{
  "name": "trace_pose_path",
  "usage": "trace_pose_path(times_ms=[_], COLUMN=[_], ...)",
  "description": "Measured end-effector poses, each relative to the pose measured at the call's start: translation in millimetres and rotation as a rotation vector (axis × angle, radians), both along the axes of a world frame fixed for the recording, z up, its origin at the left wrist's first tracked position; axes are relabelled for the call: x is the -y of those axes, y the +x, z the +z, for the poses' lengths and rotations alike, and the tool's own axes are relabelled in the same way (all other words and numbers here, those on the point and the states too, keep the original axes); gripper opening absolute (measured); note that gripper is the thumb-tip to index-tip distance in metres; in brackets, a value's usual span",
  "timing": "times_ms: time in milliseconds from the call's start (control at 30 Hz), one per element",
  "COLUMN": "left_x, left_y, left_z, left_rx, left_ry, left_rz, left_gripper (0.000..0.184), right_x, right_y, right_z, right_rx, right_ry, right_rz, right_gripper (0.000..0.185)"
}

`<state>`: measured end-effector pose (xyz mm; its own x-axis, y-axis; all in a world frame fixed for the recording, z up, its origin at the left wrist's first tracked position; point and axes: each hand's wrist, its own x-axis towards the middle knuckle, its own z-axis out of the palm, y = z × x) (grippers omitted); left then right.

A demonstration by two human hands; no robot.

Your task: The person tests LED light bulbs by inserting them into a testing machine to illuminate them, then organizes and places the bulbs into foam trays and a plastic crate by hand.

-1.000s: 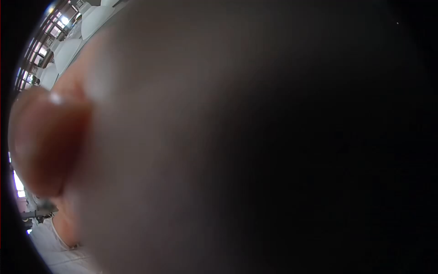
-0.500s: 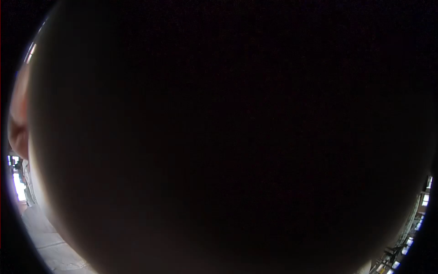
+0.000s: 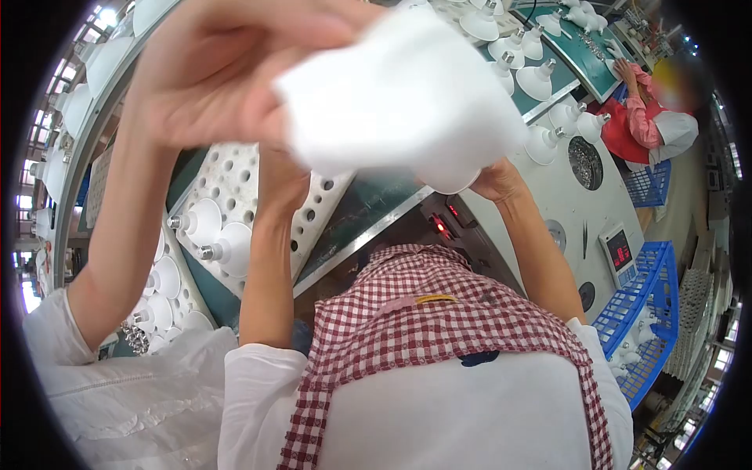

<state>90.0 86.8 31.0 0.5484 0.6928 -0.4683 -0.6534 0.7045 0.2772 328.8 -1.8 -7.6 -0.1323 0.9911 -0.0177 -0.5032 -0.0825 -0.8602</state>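
My right hand point(image 3: 500, 182) is closed at the edge of a white lamp shade point(image 3: 453, 185), whose upper part is hidden. My left hand point(image 3: 282, 178) is raised at the end of its arm, its fingers hidden behind a co-worker's hand point(image 3: 211, 78). That hand comes from the left, close to the camera, and pinches a blurred white cloth point(image 3: 399, 90). The cloth covers the space between my hands. Below them is my red-and-white checked apron point(image 3: 439, 321).
White lamps point(image 3: 536, 78) stand on the green and grey benches. A perforated white board point(image 3: 227, 176) lies left, with lamps near it. At right are a digital meter point(image 3: 619, 251), a blue basket point(image 3: 646, 313) and a seated co-worker point(image 3: 646, 125) in red.
The dark, blurred covering over the camera has moved off. The co-worker's hand with the white cloth now shows at the top, and my arms, apron and the benches have come into view.
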Motion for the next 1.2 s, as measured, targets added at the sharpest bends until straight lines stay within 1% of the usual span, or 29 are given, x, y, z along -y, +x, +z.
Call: trace_pose_path(times_ms=[133,167,200,233,300,367,400,500,533,567,633,667,700,767,867,900,933,1133,1200], left_x=[5.8,7.1,7.4,8.0,10.4,7.8,6.4,5.2,8.7,9.0,13.0,16.4,17.8,20.9,14.5,14.0,12.9,-0.7,1.3], left_y=[3.2,2.0,0.7,0.2,2.2,-0.7,-1.3,-4.8,3.8,1.7,-4.8,-1.3,-1.3,0.7,-0.8,-2.2,-2.8,0.2,2.6], left_z=[-9.6,-9.4,-8.6,-7.1,-3.6,-8.6,-11.8,-21.8,-19.2,-16.3,-9.8,-3.4,-3.0,-3.1,-26.4,-27.7,-26.7,-2.4,0.5], left_rx=[-0.622,-0.621,-0.758,-0.896,-0.832,-0.861,-0.854,-0.902,-0.864,-0.868,-0.796,-0.779,-0.780,-0.504,-0.573,-0.576,-0.606,-0.770,-0.817], left_ry=[1.193,1.191,1.319,1.447,1.473,1.374,1.379,1.492,1.546,1.550,1.449,1.322,1.324,1.212,1.254,1.251,1.303,1.619,1.713], left_rz=[0.086,0.085,0.064,0.043,0.073,0.023,0.022,0.011,0.194,0.202,-0.063,-0.085,-0.084,-0.038,-0.129,-0.132,-0.080,0.299,0.388], left_gripper=[0.011,0.011,0.010,0.010,0.011,0.011,0.011,0.012,0.013,0.013,0.013,0.013,0.013,0.015,0.016,0.016,0.017,0.029,0.034], right_x=[-2.8,4.8,28.5,24.8,15.4,8.9,6.9,22.0,21.5,16.9,6.6,1.6,-3.1,-10.4,-12.2,3.3,32.4,8.3,14.2], right_y=[7.5,6.7,-6.6,21.1,23.6,18.7,16.1,10.9,8.6,5.2,-6.2,-12.5,-18.3,-23.7,-12.0,-5.6,-6.0,-4.5,-6.0], right_z=[-15.7,-15.2,-15.1,-15.4,-12.7,-11.2,-10.8,-13.0,-13.8,-13.8,-13.3,-13.6,-13.8,-12.8,-22.9,-24.9,-26.0,-16.5,-19.7], right_rx=[-0.019,-0.020,-0.022,-0.023,-0.018,-0.015,-0.013,-0.017,-0.021,-0.021,-0.021,-0.023,-0.026,-0.021,-0.039,-0.045,-0.048,-0.035,-0.053], right_ry=[0.055,0.050,0.046,0.044,0.046,0.043,0.042,0.029,0.027,0.030,0.032,0.030,0.029,0.023,-0.007,-0.014,-0.018,-0.012,-0.029], right_rz=[0.066,0.066,0.065,0.063,0.058,0.048,0.042,0.032,0.034,0.040,0.055,0.059,0.060,0.056,0.043,0.044,0.047,0.082,0.066], right_gripper=[0.112,0.112,0.112,0.111,0.111,0.110,0.110,0.109,0.109,0.109,0.108,0.108,0.108,0.107,0.107,0.106,0.106,0.105,0.104])
